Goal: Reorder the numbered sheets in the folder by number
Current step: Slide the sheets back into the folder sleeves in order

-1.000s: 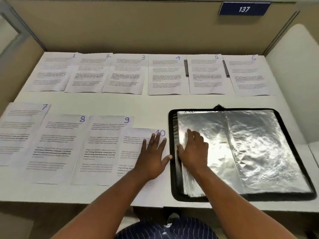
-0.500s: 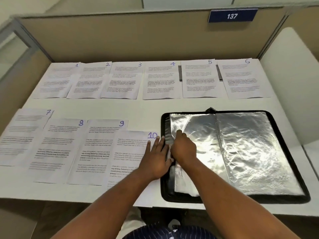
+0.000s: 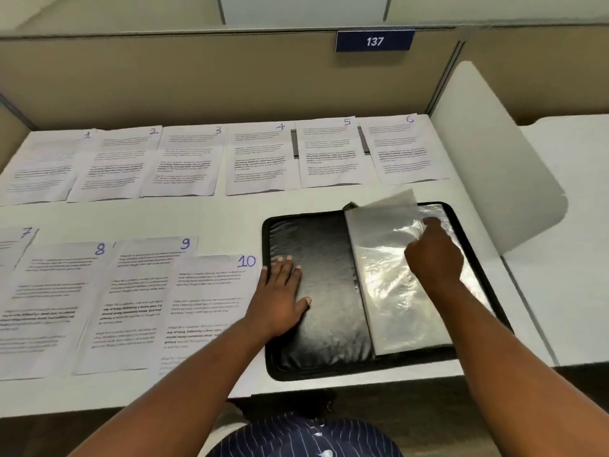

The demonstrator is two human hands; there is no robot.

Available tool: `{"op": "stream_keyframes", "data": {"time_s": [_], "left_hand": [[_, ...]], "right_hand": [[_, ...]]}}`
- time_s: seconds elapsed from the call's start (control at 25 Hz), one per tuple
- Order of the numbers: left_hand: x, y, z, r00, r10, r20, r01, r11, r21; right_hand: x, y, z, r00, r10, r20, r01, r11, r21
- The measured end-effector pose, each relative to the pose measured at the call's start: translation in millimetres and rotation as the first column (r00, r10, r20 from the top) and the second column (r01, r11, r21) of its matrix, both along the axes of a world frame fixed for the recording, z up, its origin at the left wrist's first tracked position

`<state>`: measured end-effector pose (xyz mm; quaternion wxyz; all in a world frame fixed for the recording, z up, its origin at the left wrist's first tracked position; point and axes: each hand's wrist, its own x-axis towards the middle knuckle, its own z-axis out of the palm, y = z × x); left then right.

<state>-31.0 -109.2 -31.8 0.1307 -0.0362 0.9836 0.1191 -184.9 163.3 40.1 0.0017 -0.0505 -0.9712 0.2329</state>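
A black folder (image 3: pixel 326 324) lies open at the table's front right, its bare black left cover showing. Its clear plastic sleeves (image 3: pixel 385 258) are stacked over the right half, the top ones lifted. My right hand (image 3: pixel 433 255) grips those sleeves near their upper part. My left hand (image 3: pixel 280 291) rests flat on the folder's left cover. Sheets numbered 1 (image 3: pixel 49 166) to 6 (image 3: pixel 403 150) lie in a back row. Sheets 7 (image 3: pixel 13 245), 8 (image 3: pixel 56 301), 9 (image 3: pixel 138 291) and 10 (image 3: pixel 211 298) overlap in a front row left of the folder.
A beige partition (image 3: pixel 230 80) with a blue plate marked 137 (image 3: pixel 374 41) closes the back of the white desk (image 3: pixel 184 212). A white rounded divider (image 3: pixel 487 153) stands at the right edge, with another desk beyond it.
My right hand has swept the stack of clear sleeves from the left half over to the right, baring the black left cover. My left hand moved from sheet 10 onto that cover.
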Motion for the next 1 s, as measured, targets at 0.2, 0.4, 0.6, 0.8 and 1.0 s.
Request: {"op": "stream_keyframes", "data": {"time_s": [0.2, 0.4, 0.6, 0.8, 1.0], "left_hand": [[-2, 7, 7, 0.999, 0.017, -0.034, -0.017, 1.0, 0.003], [5, -11, 18, 0.995, 0.068, -0.071, -0.07, 0.997, -0.021], [25, -40, 19, 0.993, 0.095, -0.076, -0.099, 0.993, -0.057], [30, -36, 14, 0.995, 0.071, -0.073, -0.073, 0.997, -0.032], [14, -9, 10, 0.998, 0.004, -0.063, -0.005, 1.0, -0.016]], "right_hand": [[-2, 33, -13, 0.985, 0.031, -0.169, -0.01, 0.993, 0.12], [26, -17, -42, 0.961, 0.276, -0.031, -0.268, 0.952, 0.147], [62, -57, -71, 0.837, 0.513, 0.189, -0.546, 0.801, 0.243], [74, -45, -88, 0.87, 0.459, 0.181, -0.493, 0.793, 0.357], [55, -11, -76, 0.922, 0.34, 0.187, -0.387, 0.829, 0.403]]}}
